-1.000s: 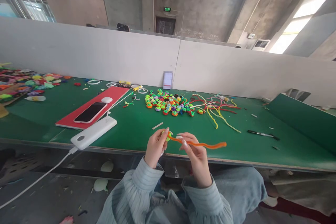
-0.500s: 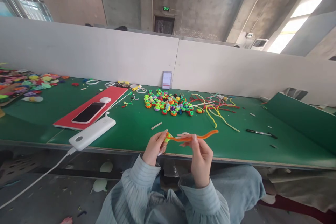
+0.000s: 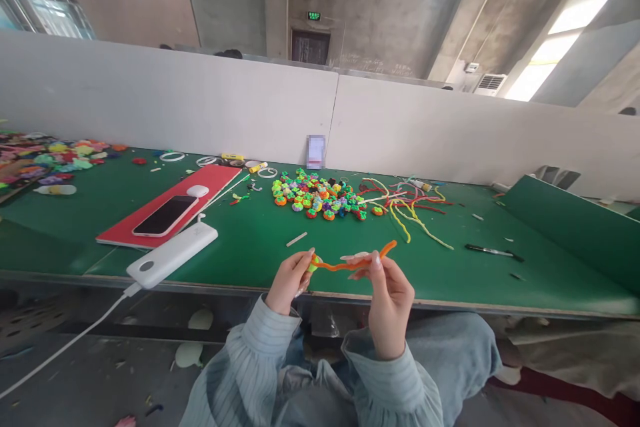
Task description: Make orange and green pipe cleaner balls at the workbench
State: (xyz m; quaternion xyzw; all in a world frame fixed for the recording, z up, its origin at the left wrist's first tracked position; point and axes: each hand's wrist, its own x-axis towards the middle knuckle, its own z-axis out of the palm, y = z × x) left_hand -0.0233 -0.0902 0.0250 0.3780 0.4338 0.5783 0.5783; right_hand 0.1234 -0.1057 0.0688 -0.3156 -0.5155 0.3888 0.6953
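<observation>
My left hand (image 3: pixel 291 278) pinches a small coiled piece of yellow-green and orange pipe cleaner (image 3: pixel 313 263) between thumb and fingers. From it an orange pipe cleaner (image 3: pixel 340 267) runs across to my right hand (image 3: pixel 391 297), whose thumb and fingers are closed on it. Its free end sticks up past the right fingertips. Both hands are just above the near edge of the green table (image 3: pixel 240 260). Beyond them lies a pile of small multicoloured pipe-cleaner pieces (image 3: pixel 320 197), many with green tops.
Loose yellow and red pipe cleaners (image 3: pixel 415 210) lie right of the pile. At left are a red folder (image 3: pixel 120 232), a phone (image 3: pixel 165 215) and a white power bank (image 3: pixel 173 255) with a cable. A black pen (image 3: pixel 493 252) rests at right. A white partition (image 3: pixel 225 107) closes the back.
My right hand has slid outward along the orange pipe cleaner, leaving a longer stretch between my hands and a shorter, upturned free end. My left hand keeps its pinch.
</observation>
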